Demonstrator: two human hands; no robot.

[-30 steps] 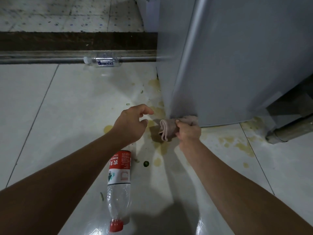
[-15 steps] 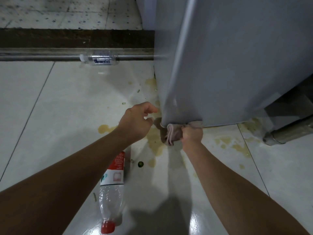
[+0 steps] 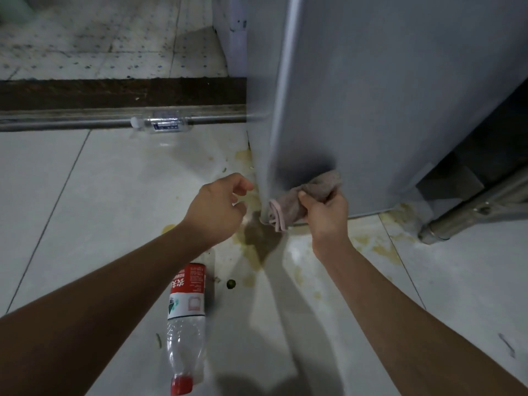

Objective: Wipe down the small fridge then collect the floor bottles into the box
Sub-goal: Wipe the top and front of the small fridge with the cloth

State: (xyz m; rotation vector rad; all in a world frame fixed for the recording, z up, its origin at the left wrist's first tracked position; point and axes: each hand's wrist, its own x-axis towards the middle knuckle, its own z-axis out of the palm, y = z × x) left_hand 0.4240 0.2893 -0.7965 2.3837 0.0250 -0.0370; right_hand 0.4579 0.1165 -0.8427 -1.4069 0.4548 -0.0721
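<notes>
Clear, empty-looking bottles (image 3: 187,327) (image 3: 161,125) lie on tile; right-hand fingers (image 3: 317,199) clutch a cloth (image 3: 303,197), left-hand fingers (image 3: 238,185) loosely curled.

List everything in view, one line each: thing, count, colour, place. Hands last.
fridge: 1, grey, upper right, standing on the floor
cloth: 1, pinkish-grey, against the fridge's lower corner
bottles: 2, clear; red-label bottle lying on the floor, bottom centre; blue-label bottle lying along the rail
rail: 1, metal, across the floor at left
stains: several, yellowish, on the tiles around the fridge base
left hand: 1, loosely curled, holding nothing
right hand: 1, gripping the cloth
</notes>
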